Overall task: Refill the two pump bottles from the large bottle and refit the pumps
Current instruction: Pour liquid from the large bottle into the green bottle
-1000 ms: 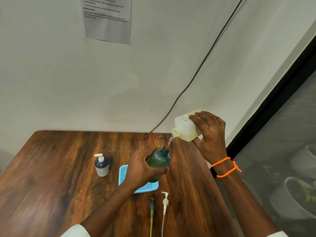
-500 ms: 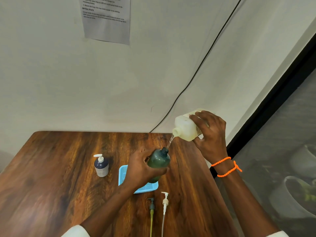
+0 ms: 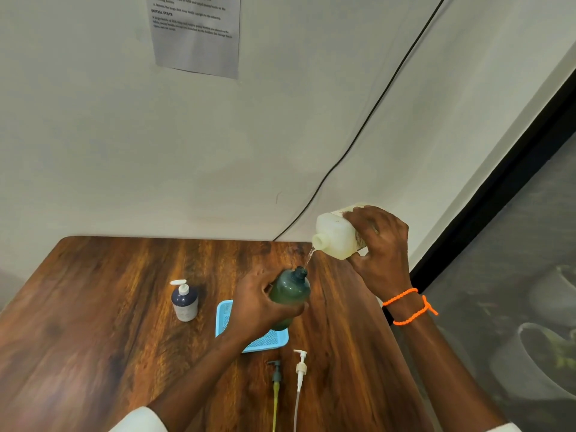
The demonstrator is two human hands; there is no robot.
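Note:
My left hand [image 3: 258, 304] grips a dark green pump bottle [image 3: 291, 293], tilted with its open neck up and to the right, above the table. My right hand [image 3: 378, 247] holds the large cream bottle [image 3: 335, 236] tipped over, mouth down-left. A thin clear stream runs from that mouth into the green bottle's neck. Two loose pumps lie on the table near me: a dark green one [image 3: 276, 374] with a yellowish tube and a white one [image 3: 300, 366] with a clear tube. A navy and white pump bottle [image 3: 184, 302] stands at the left with a white pump on it.
A light blue mesh tray [image 3: 265, 339] lies on the wooden table [image 3: 93, 338] under my left hand. A black cable [image 3: 358, 135] runs down the white wall to the table's back edge. A printed sheet [image 3: 196, 32] hangs on the wall. Dark glass [image 3: 514, 275] borders the table's right side.
Almost nothing has shifted; both bottles stay in the same pose and the thin stream keeps running into the green bottle.

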